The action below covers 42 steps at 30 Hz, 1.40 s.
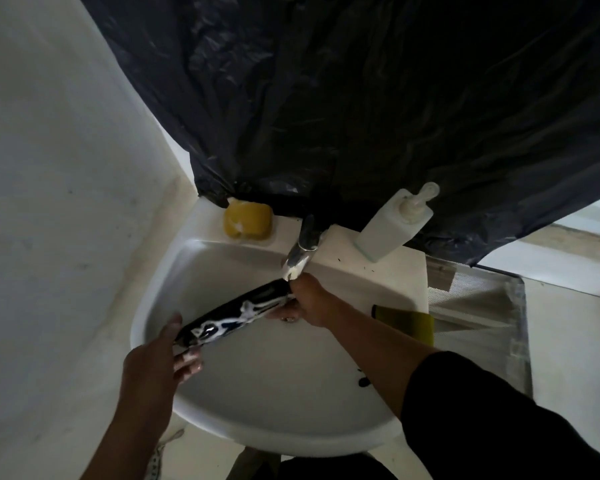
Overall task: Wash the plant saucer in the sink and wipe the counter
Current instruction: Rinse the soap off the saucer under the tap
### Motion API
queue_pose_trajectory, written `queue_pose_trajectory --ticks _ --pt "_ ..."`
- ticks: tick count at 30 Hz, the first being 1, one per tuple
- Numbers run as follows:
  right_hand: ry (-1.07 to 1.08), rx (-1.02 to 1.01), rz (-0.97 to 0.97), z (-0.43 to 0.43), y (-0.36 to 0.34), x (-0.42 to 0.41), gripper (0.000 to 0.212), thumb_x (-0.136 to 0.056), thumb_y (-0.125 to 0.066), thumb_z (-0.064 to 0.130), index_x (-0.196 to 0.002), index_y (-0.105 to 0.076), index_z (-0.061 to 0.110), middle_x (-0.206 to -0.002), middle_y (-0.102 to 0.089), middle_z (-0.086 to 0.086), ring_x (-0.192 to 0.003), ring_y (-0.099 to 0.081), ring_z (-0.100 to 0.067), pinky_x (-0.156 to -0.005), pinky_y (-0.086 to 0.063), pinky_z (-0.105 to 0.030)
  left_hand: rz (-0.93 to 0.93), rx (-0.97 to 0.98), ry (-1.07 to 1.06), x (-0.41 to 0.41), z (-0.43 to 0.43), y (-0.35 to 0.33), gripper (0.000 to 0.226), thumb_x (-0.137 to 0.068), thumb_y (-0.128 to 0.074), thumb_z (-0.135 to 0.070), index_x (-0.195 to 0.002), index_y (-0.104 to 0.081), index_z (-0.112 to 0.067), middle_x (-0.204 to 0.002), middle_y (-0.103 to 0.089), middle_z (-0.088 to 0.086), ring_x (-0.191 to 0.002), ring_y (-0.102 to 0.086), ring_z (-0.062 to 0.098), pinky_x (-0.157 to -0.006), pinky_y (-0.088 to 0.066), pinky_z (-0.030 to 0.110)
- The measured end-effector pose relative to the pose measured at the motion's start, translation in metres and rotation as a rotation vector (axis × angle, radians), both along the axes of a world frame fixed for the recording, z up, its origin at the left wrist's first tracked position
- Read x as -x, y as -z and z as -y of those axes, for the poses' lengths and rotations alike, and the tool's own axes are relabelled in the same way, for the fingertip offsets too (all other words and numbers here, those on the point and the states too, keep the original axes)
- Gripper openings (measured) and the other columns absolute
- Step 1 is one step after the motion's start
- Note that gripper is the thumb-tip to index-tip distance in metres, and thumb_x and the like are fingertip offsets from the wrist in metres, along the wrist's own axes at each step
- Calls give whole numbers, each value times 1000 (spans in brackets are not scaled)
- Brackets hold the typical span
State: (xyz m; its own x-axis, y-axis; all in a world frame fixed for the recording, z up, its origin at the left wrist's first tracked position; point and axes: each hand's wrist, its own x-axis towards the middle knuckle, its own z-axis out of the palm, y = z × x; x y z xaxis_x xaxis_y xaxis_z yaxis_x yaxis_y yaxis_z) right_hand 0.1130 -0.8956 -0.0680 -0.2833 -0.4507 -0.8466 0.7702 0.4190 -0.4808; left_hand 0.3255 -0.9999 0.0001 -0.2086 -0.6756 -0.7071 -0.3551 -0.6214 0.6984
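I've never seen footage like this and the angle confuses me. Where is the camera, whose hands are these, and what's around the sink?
No machine here: a person works bare-handed, and the one picture comes from a camera worn on their head, looking down. Below is a white sink with a tap at the back. The left hand and the right hand each hold one end of a dark plant saucer, tilted under the tap and streaked white, perhaps with suds. On the back ledge sit a yellow soap bar and a pump bottle. A yellow-green sponge rests on the right rim. Black plastic sheeting hangs behind.
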Motion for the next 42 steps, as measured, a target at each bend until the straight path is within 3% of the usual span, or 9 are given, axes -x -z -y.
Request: queue_pose_trajectory --ticks 4,8,11,14,17,25,30,36,42 --pt "-23 -118 53 3 6 0 35 -104 -45 26 -126 -59 3 -113 -66 -21 -86 -68 -38 -70 -62 -53 118 137 212 -1 -5 -2 50 -95 -64 -56 -131 -61 -22 -102 -72 10 -95 -70 32 -80 -59 45" --pt "-152 -224 64 3 4 -2 38 -102 -44 40 -109 -63 8 -102 -67 -18 -87 -66 -36 -78 -60 -52 347 372 484 -4 -9 -3 56 -98 -52 -62 -139 -62 -25 -123 -69 11 -116 -63 32 -92 -45 40" --pt "-388 -412 -110 3 7 -6 52 -102 -28 51 -115 -56 9 -105 -64 -17 -89 -62 -33 -85 -55 -47 419 343 522 0 -8 5 55 -99 -42 -65 -120 -66 -21 -101 -61 7 -95 -55 26 -84 -39 37" --pt "-399 -379 -241 1 20 -5 65 -103 -23 59 -133 -54 11 -125 -64 -15 -88 -62 -28 -67 -49 -30 474 304 490 3 -5 16 58 -97 -35 -73 -99 -61 -21 -89 -61 4 -87 -55 26 -82 -39 38" --pt "-314 -296 -240 -10 27 -1 61 -99 -37 62 -118 -64 11 -112 -70 -14 -89 -67 -29 -80 -61 -43 506 274 470 9 0 28 61 -99 -34 -72 -82 -58 -18 -75 -59 4 -78 -57 28 -78 -39 37" --pt "-266 -135 -214 -61 12 26 48 -89 -67 56 -111 -73 14 -111 -74 -8 -102 -70 -29 -85 -59 -44 330 222 447 31 -2 90 44 -107 -45 -37 -128 -65 -5 -122 -68 19 -114 -64 36 -99 -50 43" --pt "-295 -17 -210 -89 0 33 27 -95 -66 38 -103 -71 12 -103 -74 -11 -92 -72 -29 -76 -58 -41 253 92 452 45 -20 124 52 -103 -52 -50 -129 -63 -7 -118 -70 17 -109 -67 31 -97 -55 46" --pt "-293 65 -187 -114 -15 43 32 -96 -66 24 -127 -61 15 -121 -70 -18 -105 -66 -38 -99 -49 -59 146 -30 516 71 -44 115 55 -95 -57 -64 -123 -66 -17 -114 -74 9 -105 -71 28 -94 -59 52" --pt "-316 90 -211 -125 -28 49 32 -95 -68 20 -126 -62 15 -121 -69 -21 -103 -66 -37 -98 -50 -58 13 -174 536 94 -60 105 48 -92 -62 -63 -127 -59 -31 -119 -71 -2 -102 -69 18 -83 -59 36"
